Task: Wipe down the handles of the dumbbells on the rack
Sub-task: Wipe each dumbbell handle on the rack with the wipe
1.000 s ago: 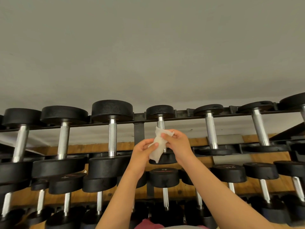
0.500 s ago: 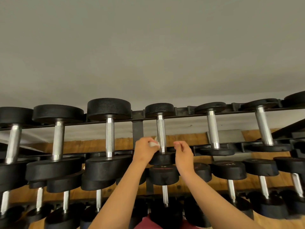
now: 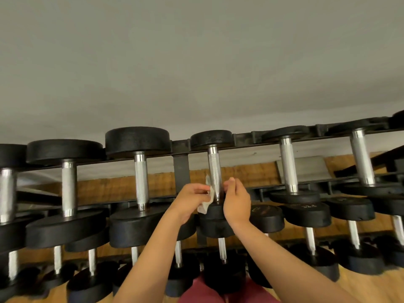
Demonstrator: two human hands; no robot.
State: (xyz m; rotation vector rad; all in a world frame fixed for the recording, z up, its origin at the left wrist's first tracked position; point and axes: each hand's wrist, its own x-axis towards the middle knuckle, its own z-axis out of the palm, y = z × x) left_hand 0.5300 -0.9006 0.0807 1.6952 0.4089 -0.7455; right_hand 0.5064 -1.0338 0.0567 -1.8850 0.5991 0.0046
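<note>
Racked dumbbells, wipe at one handle.
Black round-headed dumbbells (image 3: 137, 139) with knurled chrome handles (image 3: 215, 171) lie across a black metal rack (image 3: 181, 167); a white crumpled wipe (image 3: 206, 205) touches the middle handle's lower left side.

The dumbbell handles (image 3: 215, 176) are gleaming as polished chrome metal, smooth at the ends and finely cross-hatched and rough along the middle. The round weight ends (image 3: 137, 139) are showing matt black, faintly grainy like rubber. The rack (image 3: 181, 169) is looking like dull black painted metal. A thin white wipe (image 3: 205, 206), crumpled and soft, is hanging from the left hand (image 3: 192, 200). Behind, brown wood (image 3: 122, 189) is showing its grain under a smooth, matt grey wall (image 3: 196, 62).
</note>
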